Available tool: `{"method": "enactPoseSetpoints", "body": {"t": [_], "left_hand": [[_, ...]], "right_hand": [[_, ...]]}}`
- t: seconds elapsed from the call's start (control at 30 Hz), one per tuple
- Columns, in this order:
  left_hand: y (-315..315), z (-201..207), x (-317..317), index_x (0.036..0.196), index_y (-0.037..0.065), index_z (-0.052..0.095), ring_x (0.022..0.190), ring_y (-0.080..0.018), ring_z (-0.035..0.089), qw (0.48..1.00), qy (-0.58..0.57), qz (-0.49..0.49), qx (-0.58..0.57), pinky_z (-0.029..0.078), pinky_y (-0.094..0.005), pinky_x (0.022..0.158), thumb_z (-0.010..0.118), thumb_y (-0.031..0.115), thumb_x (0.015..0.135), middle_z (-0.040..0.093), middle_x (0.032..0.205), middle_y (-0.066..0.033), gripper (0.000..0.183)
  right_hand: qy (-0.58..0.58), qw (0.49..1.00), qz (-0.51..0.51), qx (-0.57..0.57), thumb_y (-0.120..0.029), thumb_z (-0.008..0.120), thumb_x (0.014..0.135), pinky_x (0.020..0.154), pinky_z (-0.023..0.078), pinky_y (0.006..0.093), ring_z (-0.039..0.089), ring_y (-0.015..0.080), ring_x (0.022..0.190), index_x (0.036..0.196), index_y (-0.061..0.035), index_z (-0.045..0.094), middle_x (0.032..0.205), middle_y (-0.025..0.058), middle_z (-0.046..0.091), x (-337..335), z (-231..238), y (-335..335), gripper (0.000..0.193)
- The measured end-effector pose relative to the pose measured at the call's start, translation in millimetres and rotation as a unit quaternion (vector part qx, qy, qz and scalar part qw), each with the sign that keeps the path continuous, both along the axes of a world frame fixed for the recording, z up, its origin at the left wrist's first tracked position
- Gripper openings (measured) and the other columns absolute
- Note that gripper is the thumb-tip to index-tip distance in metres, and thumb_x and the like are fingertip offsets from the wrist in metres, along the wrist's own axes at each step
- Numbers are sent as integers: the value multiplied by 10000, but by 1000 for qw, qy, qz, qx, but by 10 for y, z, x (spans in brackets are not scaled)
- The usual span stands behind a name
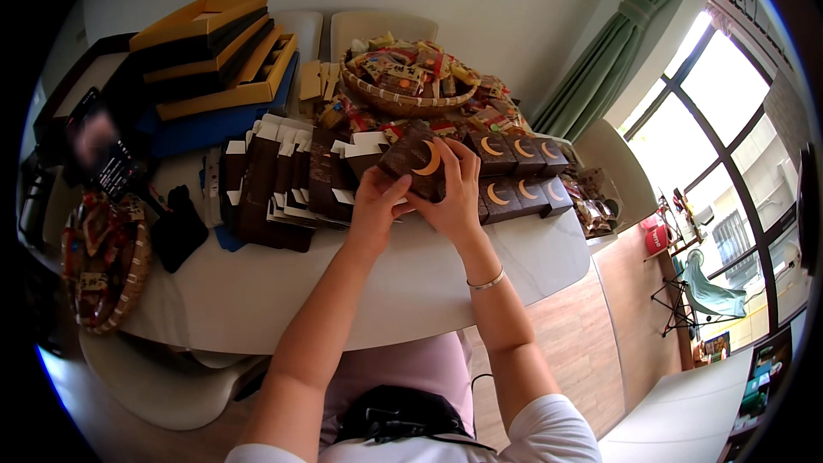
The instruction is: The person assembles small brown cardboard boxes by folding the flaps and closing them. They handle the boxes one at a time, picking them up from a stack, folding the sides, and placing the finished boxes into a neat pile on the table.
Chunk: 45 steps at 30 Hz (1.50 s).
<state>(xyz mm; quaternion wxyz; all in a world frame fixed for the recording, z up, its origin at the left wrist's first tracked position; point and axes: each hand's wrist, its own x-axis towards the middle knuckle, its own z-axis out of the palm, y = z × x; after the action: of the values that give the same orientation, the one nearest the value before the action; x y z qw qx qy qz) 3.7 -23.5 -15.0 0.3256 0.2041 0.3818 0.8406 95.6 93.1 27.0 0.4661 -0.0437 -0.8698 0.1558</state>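
Note:
Between my two hands is a small dark brown box [410, 154] with a golden crescent on its face, raised a little over the table. My left hand [377, 206] grips its lower left side, thumb toward the near edge. Over its right side and top curl the fingers of my right hand [456, 184]. Just right of it stand several matching crescent boxes [513, 197], stacked in two rows. To the left lies a row of flattened brown cartons [279, 176] with white flaps, some leaning on each other.
A wicker basket [403, 103] heaped with wrapped snacks stands at the back, with loose packets around it. Yellow and black box trays [206, 51] are piled back left. A smaller snack basket [107, 266], a black pouch [178, 227] and a lit phone [111, 167] are at left.

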Motion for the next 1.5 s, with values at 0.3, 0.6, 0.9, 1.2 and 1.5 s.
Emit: {"method": "enactPoseSetpoints", "body": {"t": [0.3,0.6,0.9,1.2,1.5], "left_hand": [[-124,250,-3,1447,127,360,972,-175,674,987,-72,129,-64,587,-360,774,601,293,987,632,1173,-61,545],[-161,116,-124,1218,96,672,831,-71,678,970,62,156,-175,553,-244,646,570,415,1000,705,1001,0,399],[-52,172,190,1544,121,292,1227,-165,541,996,84,33,18,517,-344,921,419,502,1035,469,1450,-77,648],[281,-314,606,1571,36,137,1516,-276,129,916,397,-3,-57,135,-400,1211,517,311,1025,150,1640,-129,719],[422,-163,434,1553,-43,85,1511,-300,125,929,356,69,-73,127,-402,1213,415,411,1051,125,1624,-216,753]], "right_hand": [[-49,989,137,-11,-215,919,598,978,470,447,483,347,1218,1416,-113,458,1340,148,482,119,59,209,945],[-85,974,204,-58,-140,897,605,1052,450,443,487,369,1280,1449,-101,415,1395,158,459,141,177,69,973],[15,991,131,-20,-93,868,587,997,472,416,521,352,1211,1408,-65,454,1324,176,478,133,77,183,919],[167,978,-94,-86,-109,856,665,965,471,419,479,329,1210,1371,-68,460,1294,162,451,421,39,791,811],[164,977,-102,-89,-258,860,697,1048,351,487,456,356,1207,1322,-43,465,1234,177,497,205,-142,662,770]]}}
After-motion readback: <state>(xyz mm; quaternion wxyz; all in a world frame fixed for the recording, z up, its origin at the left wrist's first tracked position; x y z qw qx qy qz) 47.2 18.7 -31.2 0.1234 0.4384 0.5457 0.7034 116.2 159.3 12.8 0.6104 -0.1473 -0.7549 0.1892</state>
